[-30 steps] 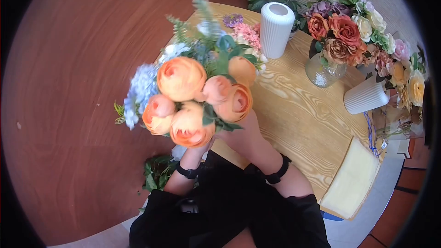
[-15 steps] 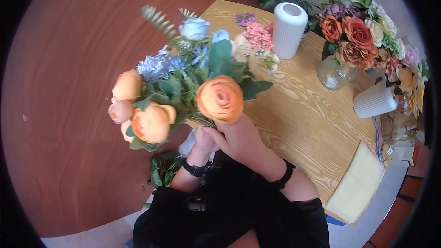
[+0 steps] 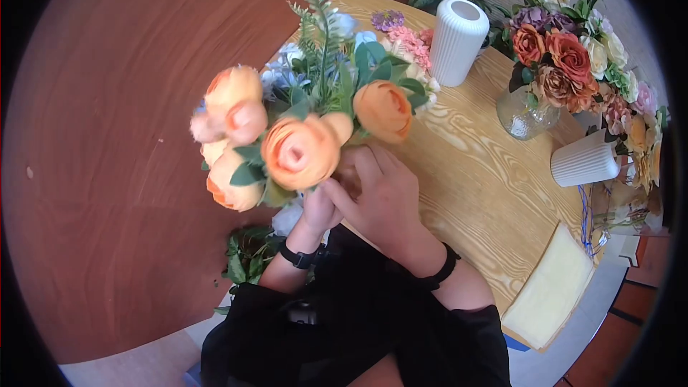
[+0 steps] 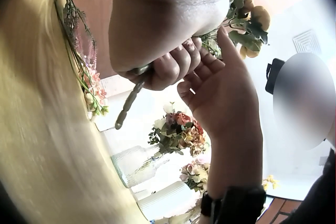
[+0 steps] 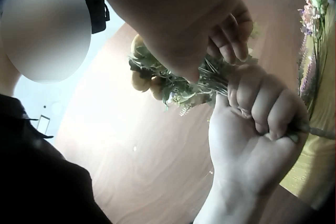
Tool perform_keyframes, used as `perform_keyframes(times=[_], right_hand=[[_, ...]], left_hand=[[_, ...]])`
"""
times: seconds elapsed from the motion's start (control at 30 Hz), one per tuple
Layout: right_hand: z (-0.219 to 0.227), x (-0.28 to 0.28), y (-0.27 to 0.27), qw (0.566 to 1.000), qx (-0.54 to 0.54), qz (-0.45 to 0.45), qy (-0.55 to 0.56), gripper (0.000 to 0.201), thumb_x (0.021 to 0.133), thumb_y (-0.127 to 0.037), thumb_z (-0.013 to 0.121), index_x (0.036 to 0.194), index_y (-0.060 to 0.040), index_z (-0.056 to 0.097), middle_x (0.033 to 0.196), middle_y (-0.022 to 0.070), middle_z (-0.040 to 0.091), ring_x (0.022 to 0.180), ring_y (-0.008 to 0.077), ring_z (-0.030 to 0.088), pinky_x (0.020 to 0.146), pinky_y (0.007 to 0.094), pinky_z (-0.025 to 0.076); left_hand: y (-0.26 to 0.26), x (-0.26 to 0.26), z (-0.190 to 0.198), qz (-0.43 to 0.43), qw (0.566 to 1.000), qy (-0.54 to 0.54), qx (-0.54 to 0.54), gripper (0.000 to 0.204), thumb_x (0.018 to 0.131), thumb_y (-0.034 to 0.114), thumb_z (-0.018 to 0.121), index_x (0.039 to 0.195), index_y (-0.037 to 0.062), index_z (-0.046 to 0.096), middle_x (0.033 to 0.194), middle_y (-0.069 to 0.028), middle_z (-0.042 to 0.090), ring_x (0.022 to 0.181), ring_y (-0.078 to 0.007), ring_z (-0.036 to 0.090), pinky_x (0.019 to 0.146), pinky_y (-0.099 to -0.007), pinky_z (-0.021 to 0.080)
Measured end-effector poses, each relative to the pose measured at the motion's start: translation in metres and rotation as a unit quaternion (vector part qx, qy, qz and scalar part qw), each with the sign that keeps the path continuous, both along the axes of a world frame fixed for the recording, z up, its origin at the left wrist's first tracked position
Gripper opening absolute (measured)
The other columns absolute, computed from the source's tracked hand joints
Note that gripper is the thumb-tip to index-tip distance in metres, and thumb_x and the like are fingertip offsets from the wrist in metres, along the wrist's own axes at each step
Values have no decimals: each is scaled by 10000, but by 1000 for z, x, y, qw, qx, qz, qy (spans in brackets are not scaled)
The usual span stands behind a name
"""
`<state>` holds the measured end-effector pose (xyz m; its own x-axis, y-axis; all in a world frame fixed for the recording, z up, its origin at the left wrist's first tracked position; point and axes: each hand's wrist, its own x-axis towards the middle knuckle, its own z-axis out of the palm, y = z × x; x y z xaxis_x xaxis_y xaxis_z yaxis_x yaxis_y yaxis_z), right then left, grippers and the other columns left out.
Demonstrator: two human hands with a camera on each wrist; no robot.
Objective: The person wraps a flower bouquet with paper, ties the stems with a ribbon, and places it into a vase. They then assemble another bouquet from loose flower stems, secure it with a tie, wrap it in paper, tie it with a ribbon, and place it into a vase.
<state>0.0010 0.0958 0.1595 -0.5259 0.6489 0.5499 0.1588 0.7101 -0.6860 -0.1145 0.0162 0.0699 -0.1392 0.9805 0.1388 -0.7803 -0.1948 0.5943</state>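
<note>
In the head view, a bouquet of artificial flowers (image 3: pixel 299 154) has large orange blooms in front, with blue flowers (image 3: pixel 285 57) and a fern sprig (image 3: pixel 326 36) behind. My left hand (image 3: pixel 320 208) grips its bundled stems below the blooms, fingers curled tight in the right wrist view. One stem end (image 4: pixel 127 107) juts from the bottom of that fist. Close against the left hand, my right hand (image 3: pixel 383 190) is loosely cupped beside the stems (image 5: pixel 213 80), its thumb and fingers apart.
A white ribbed vase (image 3: pixel 459 46) stands at the table's back, beside pink flowers (image 3: pixel 410 44). To the right are a glass vase (image 3: pixel 527 118) of mixed roses, a tilted white vase (image 3: pixel 584 161) and cream sheets (image 3: pixel 548 294). Green foliage (image 3: pixel 247 254) lies low at left.
The bouquet has swung and turned, first showing the blue flowers and then its orange blooms in front again. My right hand's fingers have loosened and spread; my left hand keeps its grip.
</note>
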Motion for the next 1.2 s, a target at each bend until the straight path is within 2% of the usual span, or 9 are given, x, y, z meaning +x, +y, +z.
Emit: perform_keyframes(times=[0.23, 0.5, 0.53, 0.6, 0.73, 0.77, 0.8, 0.9, 1.2], right_hand=[[-8, -4, 3, 998, 41, -28, 24, 191, 798, -181, 753, 897, -65, 637, 717, 59, 637, 582, 265, 625, 557, 370, 495], [-11, 6, 5, 993, -40, 67, 89, 238, 832, -103, 725, 1047, -22, 663, 851, 111, 679, 740, 284, 679, 664, 356, 538], [-9, 9, 4, 991, -53, 84, 88, 246, 847, -87, 708, 1078, -18, 658, 922, 131, 685, 825, 284, 688, 703, 351, 543], [-23, 7, 0, 989, -40, 90, 114, 207, 834, -142, 707, 1015, -53, 661, 887, 104, 672, 771, 278, 662, 652, 386, 509], [-23, 5, 3, 973, -51, 141, 175, 202, 789, -195, 707, 964, -103, 664, 893, 67, 653, 776, 271, 638, 630, 400, 491], [-21, 6, 4, 966, -64, 163, 192, 218, 773, -193, 708, 970, -111, 664, 915, 62, 649, 806, 270, 640, 645, 389, 499], [-21, 6, 3, 966, -63, 162, 193, 218, 773, -193, 708, 970, -111, 664, 915, 62, 649, 806, 270, 640, 645, 389, 499], [-18, 6, 3, 986, 129, 49, 97, 227, 745, -135, 705, 952, -63, 646, 858, 90, 624, 755, 285, 622, 615, 398, 499], [5, 13, 8, 996, 68, -6, 49, 171, 758, -128, 694, 916, -77, 651, 707, 67, 574, 576, 271, 590, 496, 380, 447]], left_hand=[[10, 21, 25, 192, 955, 71, -215, 556, 1043, 509, 321, 1303, 47, 491, 1124, -101, 622, 1004, -213, 611, 873, -328, 506], [1, -18, -38, -63, 995, -56, 61, 482, 1071, 395, 312, 1368, 44, 455, 1257, -113, 580, 1158, -196, 570, 963, -369, 479], [7, 28, 28, 200, 945, 94, -242, 458, 1066, 405, 329, 1310, 58, 501, 1127, -93, 638, 943, -158, 631, 831, -300, 526], [8, 29, -14, 377, 863, 149, -302, 441, 1056, 447, 343, 1159, 73, 552, 833, -29, 624, 653, -122, 557, 628, -227, 472], [-10, 26, -11, 364, 872, 155, -287, 442, 1055, 452, 341, 1149, 75, 551, 818, -24, 613, 644, -120, 546, 620, -226, 462], [-15, -70, 15, 358, 876, 158, -284, 443, 1055, 454, 341, 1146, 75, 551, 813, -22, 609, 641, -119, 542, 617, -225, 459], [7, 34, -12, 351, 879, 160, -281, 443, 1054, 455, 340, 1143, 76, 551, 807, -21, 605, 637, -119, 539, 615, -225, 455], [42, 26, -7, 331, 888, 167, -274, 445, 1053, 460, 339, 1134, 77, 551, 792, -16, 594, 628, -117, 528, 606, -223, 445], [-11, 25, -4, 267, 911, 179, -259, 451, 1050, 475, 334, 1105, 82, 549, 746, -2, 560, 599, -111, 495, 582, -220, 415]])
